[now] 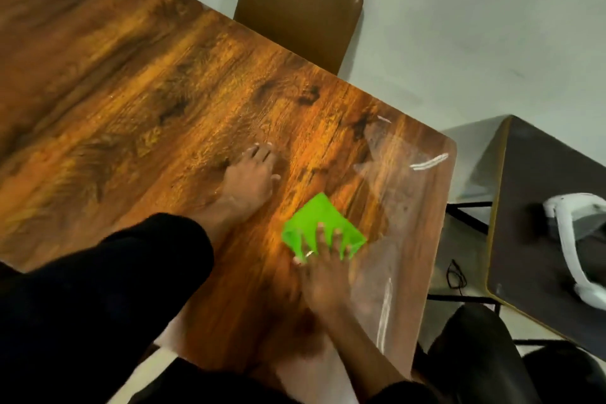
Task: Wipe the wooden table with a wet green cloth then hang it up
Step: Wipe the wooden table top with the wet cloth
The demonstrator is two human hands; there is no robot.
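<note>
Green folded wet cloth (323,226) lies flat under my right hand's (323,279) spread fingers on the glossy wooden tabletop (131,92); soft, limp, light; I'd pinch 1 corner to lift. Left hand (247,182) rests open, well left.

Count, head view:

- Tabletop (137,82), wood-grain: one. A second, dark tabletop (544,207) at right edge: one. Two in all.
- Green cloth (323,226): one, folded.
- Hands: two. Left hand (251,179); right hand (323,275).
- Ring (309,253) on the right hand: one.
- Dark sleeves: two, one per arm.
- Brown chair (300,6) at far side: one.
- White device (574,239) on the dark tabletop: one; blurred, kind unclear.
- Black eyeglasses (456,274) on the floor between the tabletops: one pair.
</note>
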